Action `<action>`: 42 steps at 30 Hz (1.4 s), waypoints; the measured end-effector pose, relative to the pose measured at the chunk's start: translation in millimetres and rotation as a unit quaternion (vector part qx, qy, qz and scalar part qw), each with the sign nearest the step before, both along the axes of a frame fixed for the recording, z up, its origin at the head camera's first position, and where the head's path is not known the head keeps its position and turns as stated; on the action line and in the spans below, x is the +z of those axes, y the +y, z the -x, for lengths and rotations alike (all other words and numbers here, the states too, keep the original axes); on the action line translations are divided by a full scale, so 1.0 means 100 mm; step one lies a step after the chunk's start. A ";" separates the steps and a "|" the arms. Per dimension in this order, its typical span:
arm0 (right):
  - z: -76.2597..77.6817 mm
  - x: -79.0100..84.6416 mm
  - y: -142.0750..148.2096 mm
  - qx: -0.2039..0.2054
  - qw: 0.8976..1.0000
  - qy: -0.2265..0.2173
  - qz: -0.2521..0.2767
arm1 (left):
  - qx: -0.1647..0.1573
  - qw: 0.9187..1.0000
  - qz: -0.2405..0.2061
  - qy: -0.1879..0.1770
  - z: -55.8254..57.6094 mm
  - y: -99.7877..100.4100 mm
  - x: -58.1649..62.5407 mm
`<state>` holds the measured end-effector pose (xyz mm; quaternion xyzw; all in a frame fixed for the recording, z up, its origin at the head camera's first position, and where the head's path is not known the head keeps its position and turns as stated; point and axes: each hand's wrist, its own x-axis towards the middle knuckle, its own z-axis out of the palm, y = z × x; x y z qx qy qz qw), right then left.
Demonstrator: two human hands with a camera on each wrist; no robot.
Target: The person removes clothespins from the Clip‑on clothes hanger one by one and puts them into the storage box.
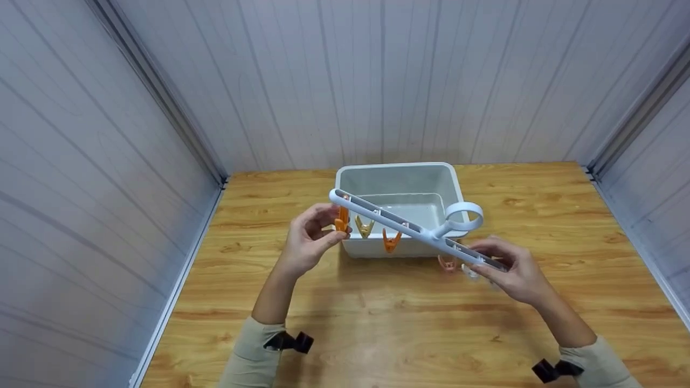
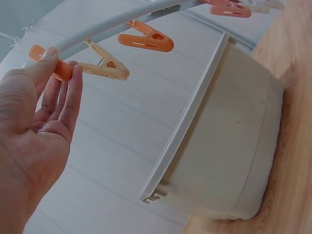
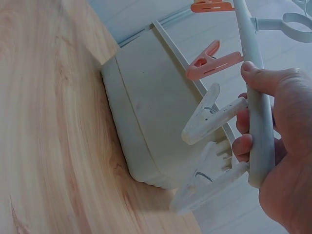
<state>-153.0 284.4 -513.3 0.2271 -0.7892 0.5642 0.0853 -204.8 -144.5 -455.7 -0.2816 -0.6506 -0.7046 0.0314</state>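
A white clip hanger (image 1: pixel 388 221), a long bar with a ring hook (image 1: pixel 464 216), is held aslant above the table, its left end higher in the head view. My right hand (image 1: pixel 515 269) grips the bar's right end. At the other end my left hand (image 1: pixel 310 240) pinches an orange clip (image 2: pixel 62 69) between thumb and fingers. Along the bar hang a yellowish clip (image 1: pixel 365 227), another orange clip (image 1: pixel 391 241), a pink clip (image 3: pixel 209 63) and two whitish clips, one a white clip (image 3: pixel 209 119) close to my right fingers.
A pale grey plastic bin (image 1: pixel 399 171) stands on the wooden table (image 1: pixel 377 323) behind the hanger, near the back wall (image 1: pixel 350 81). The bar crosses over its front rim. Panelled walls close off the left and right sides.
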 end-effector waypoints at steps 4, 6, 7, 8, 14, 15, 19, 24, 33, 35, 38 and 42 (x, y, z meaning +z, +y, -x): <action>0.00 0.00 0.00 0.004 1.000 0.003 0.004 | 0.019 1.000 0.019 -0.003 0.00 0.00 0.02; 0.00 0.00 0.00 0.007 1.000 0.001 0.007 | 0.026 0.999 0.029 -0.004 0.00 0.00 0.03; 0.00 0.00 0.01 0.009 1.000 0.000 0.008 | 0.030 0.999 0.034 -0.004 0.00 -0.01 0.04; 0.00 0.00 0.01 0.011 1.000 -0.002 0.007 | 0.033 0.999 0.037 -0.004 0.00 -0.01 0.04; -0.01 0.05 0.03 0.008 1.000 -0.020 -0.012 | 0.041 0.998 0.044 0.008 0.01 -0.03 0.05; -0.01 0.06 0.03 0.005 1.000 -0.023 -0.017 | 0.043 0.998 0.044 0.009 0.01 -0.03 0.05; -0.02 0.09 0.02 0.000 0.999 -0.026 -0.021 | 0.059 0.997 0.050 0.011 0.02 -0.03 0.05; -0.01 0.07 -0.02 0.013 1.000 -0.019 0.000 | 0.080 0.996 0.049 0.006 0.02 0.00 0.04; -0.02 -0.01 -0.11 0.031 0.999 -0.012 0.037 | 0.108 0.993 0.042 -0.002 0.03 0.03 0.03; -0.03 -0.03 -0.13 0.028 0.999 -0.013 0.041 | 0.114 0.993 0.040 -0.004 0.03 0.04 0.03; -0.05 -0.05 -0.17 0.017 0.999 -0.018 0.047 | 0.121 0.992 0.038 -0.004 0.04 0.05 0.01; -0.08 -0.07 -0.21 -0.001 0.999 -0.025 0.042 | 0.128 0.991 0.032 -0.007 0.05 0.06 0.00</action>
